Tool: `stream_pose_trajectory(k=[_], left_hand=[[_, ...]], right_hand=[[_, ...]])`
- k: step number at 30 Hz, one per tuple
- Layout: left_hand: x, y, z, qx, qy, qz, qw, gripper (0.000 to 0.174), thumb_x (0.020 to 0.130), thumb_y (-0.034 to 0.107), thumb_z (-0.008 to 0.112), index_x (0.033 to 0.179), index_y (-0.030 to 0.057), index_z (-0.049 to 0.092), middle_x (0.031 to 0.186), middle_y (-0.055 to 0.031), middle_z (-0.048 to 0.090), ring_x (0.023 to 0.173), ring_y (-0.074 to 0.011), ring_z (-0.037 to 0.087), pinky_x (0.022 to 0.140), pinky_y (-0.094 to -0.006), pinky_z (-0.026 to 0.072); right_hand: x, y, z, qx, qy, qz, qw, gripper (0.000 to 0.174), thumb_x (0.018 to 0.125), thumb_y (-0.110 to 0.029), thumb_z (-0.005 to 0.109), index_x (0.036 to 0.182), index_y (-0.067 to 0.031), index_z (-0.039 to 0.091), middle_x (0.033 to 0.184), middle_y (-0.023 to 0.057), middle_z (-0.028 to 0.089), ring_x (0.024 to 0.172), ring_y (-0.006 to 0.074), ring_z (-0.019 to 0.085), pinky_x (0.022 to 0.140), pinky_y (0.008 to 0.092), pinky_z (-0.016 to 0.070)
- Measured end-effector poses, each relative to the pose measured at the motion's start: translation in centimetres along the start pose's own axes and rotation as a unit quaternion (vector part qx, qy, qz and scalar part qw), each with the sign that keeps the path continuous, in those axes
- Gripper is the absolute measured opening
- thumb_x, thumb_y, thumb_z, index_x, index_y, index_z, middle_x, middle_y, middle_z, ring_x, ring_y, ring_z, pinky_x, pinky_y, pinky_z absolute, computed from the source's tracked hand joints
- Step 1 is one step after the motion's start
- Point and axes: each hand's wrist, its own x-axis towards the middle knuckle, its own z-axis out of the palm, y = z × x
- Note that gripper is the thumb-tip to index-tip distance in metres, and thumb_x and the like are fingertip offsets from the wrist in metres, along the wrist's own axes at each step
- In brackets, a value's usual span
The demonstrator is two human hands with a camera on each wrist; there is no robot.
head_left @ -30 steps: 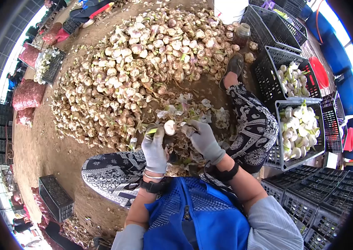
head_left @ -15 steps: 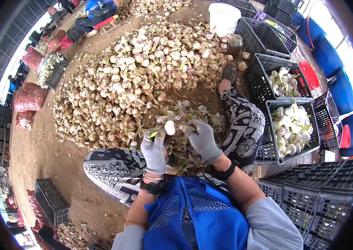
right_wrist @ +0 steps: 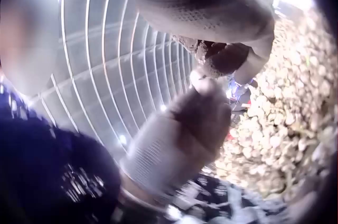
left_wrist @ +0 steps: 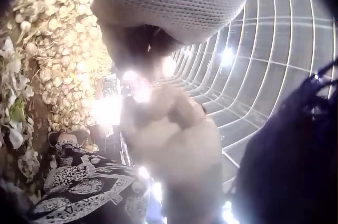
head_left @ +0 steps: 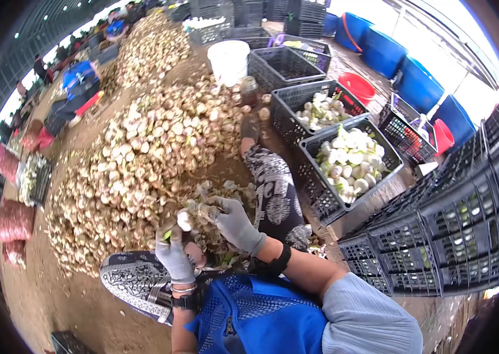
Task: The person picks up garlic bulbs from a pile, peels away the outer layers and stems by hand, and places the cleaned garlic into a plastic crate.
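Note:
In the head view my gloved left hand (head_left: 174, 255) grips a white garlic bulb (head_left: 184, 220), its green stem (head_left: 167, 235) poking out by the fingers. Just right of the bulb, my gloved right hand (head_left: 239, 227) has curled fingers that pinch pale brown garlic skin (head_left: 204, 212) at the bulb's side. Both gloves are light grey-white with dirt-darkened fingertips. In the right wrist view the bulb (right_wrist: 202, 82) shows between the two hands, with the right hand (right_wrist: 211, 18) above it. The left wrist view is blurred, and the left hand (left_wrist: 179, 2) fills its top.
A big heap of unpeeled garlic (head_left: 137, 159) spreads ahead and left. Loose skins (head_left: 226, 190) lie between my legs. At right, black crates (head_left: 343, 203) hold cleaned garlic, beside stacked crates (head_left: 432, 230). A white bucket (head_left: 228, 62) and a jar (head_left: 249, 91) stand beyond the heap.
The head view has swung right and up, so the crates sit nearer the middle. The right hand has come closer to the bulb, with skin now showing between them. The left hand keeps its grip.

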Motion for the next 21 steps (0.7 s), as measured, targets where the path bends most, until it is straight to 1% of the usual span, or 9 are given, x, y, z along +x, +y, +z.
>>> stream_pose_trajectory(k=[2, 5, 9, 11, 13, 15, 17, 19, 21], left_hand=[[0.2, 0.2, -0.2, -0.042, -0.033, -0.030, 0.998, 0.020, 0.099, 0.018, 0.060, 0.106, -0.0002, 0.064, 0.089, -0.0033, 0.065, 0.080, -0.0103, 0.058, 0.075, -0.0262, 0.0501], [0.2, 0.1, 0.2, 0.000, -0.103, 0.033, 0.994, 0.021, 0.098, 0.020, 0.063, 0.104, -0.0004, 0.063, 0.095, -0.0046, 0.066, 0.087, -0.0117, 0.061, 0.081, -0.0263, 0.0498], [-0.4, -0.1, 0.5, -0.033, -0.178, -0.043, 0.982, 0.023, 0.097, 0.021, 0.062, 0.104, -0.0011, 0.063, 0.099, -0.0047, 0.066, 0.091, -0.0111, 0.059, 0.084, -0.0253, 0.0458], [-0.7, 0.5, 0.7, -0.025, -0.189, -0.050, 0.980, 0.025, 0.097, 0.022, 0.063, 0.104, -0.0017, 0.064, 0.099, -0.0050, 0.066, 0.091, -0.0119, 0.059, 0.085, -0.0261, 0.0461], [-0.5, 1.8, 1.9, 0.015, -0.226, 0.061, 0.972, 0.024, 0.096, 0.019, 0.062, 0.109, -0.0005, 0.061, 0.084, -0.0005, 0.057, 0.063, -0.0042, 0.047, 0.052, -0.0192, 0.0389], [-0.3, 2.9, 2.5, 0.018, -0.242, 0.117, 0.963, 0.022, 0.096, 0.018, 0.063, 0.109, -0.0001, 0.062, 0.087, -0.0023, 0.060, 0.066, -0.0055, 0.051, 0.054, -0.0194, 0.0431], [-0.1, 4.5, 2.5, -0.074, -0.286, -0.012, 0.955, 0.022, 0.096, 0.016, 0.063, 0.110, -0.0009, 0.062, 0.092, -0.0054, 0.063, 0.072, -0.0081, 0.056, 0.059, -0.0212, 0.0489], [0.5, 4.7, 2.5, -0.077, -0.276, -0.005, 0.958, 0.021, 0.097, 0.014, 0.061, 0.111, -0.0011, 0.063, 0.095, -0.0077, 0.064, 0.077, -0.0111, 0.060, 0.065, -0.0249, 0.0528], [1.2, 4.8, 2.3, -0.061, -0.246, 0.030, 0.967, 0.019, 0.099, 0.014, 0.059, 0.110, -0.0009, 0.063, 0.093, -0.0077, 0.064, 0.078, -0.0132, 0.061, 0.068, -0.0275, 0.0530]], right_hand=[[0.2, -0.4, -0.1, -0.096, 0.006, -0.117, 0.988, 0.044, 0.096, -0.009, 0.065, 0.136, 0.0019, 0.051, 0.108, 0.0043, 0.063, 0.093, 0.0096, 0.059, 0.082, 0.0256, 0.0500], [-1.3, -1.0, 0.0, -0.139, -0.067, -0.076, 0.985, 0.051, 0.095, -0.013, 0.068, 0.139, 0.0011, 0.048, 0.117, 0.0061, 0.062, 0.104, 0.0091, 0.057, 0.090, 0.0248, 0.0483], [-2.9, -1.5, -1.5, -0.349, -0.035, -0.196, 0.916, 0.058, 0.080, -0.003, 0.068, 0.135, 0.0006, 0.052, 0.120, 0.0207, 0.063, 0.115, 0.0339, 0.061, 0.095, 0.0367, 0.0487], [-3.5, -2.9, -1.8, -0.362, -0.035, -0.191, 0.912, 0.057, 0.078, -0.001, 0.067, 0.134, 0.0009, 0.053, 0.118, 0.0210, 0.063, 0.113, 0.0341, 0.062, 0.093, 0.0369, 0.0492], [-4.1, -5.3, -2.4, -0.376, -0.035, -0.185, 0.907, 0.057, 0.076, 0.001, 0.065, 0.132, 0.0012, 0.054, 0.116, 0.0213, 0.064, 0.111, 0.0343, 0.063, 0.092, 0.0371, 0.0498], [-4.1, -8.4, -3.1, -0.341, -0.091, -0.161, 0.922, 0.057, 0.072, 0.005, 0.063, 0.129, 0.0006, 0.056, 0.111, 0.0203, 0.064, 0.105, 0.0351, 0.064, 0.088, 0.0368, 0.0512], [-3.5, -11.2, -3.6, -0.384, -0.114, -0.238, 0.885, 0.050, 0.075, 0.002, 0.070, 0.124, -0.0009, 0.059, 0.103, 0.0153, 0.066, 0.091, 0.0259, 0.067, 0.081, 0.0328, 0.0524], [-2.4, -15.2, -4.5, -0.406, -0.157, -0.236, 0.869, 0.039, 0.079, -0.004, 0.070, 0.117, -0.0023, 0.063, 0.103, 0.0126, 0.067, 0.089, 0.0219, 0.067, 0.078, 0.0325, 0.0536], [-0.1, -17.5, -7.2, -0.508, -0.052, -0.316, 0.800, 0.027, 0.084, -0.009, 0.067, 0.110, -0.0043, 0.066, 0.100, 0.0097, 0.069, 0.088, 0.0204, 0.067, 0.077, 0.0314, 0.0550]])
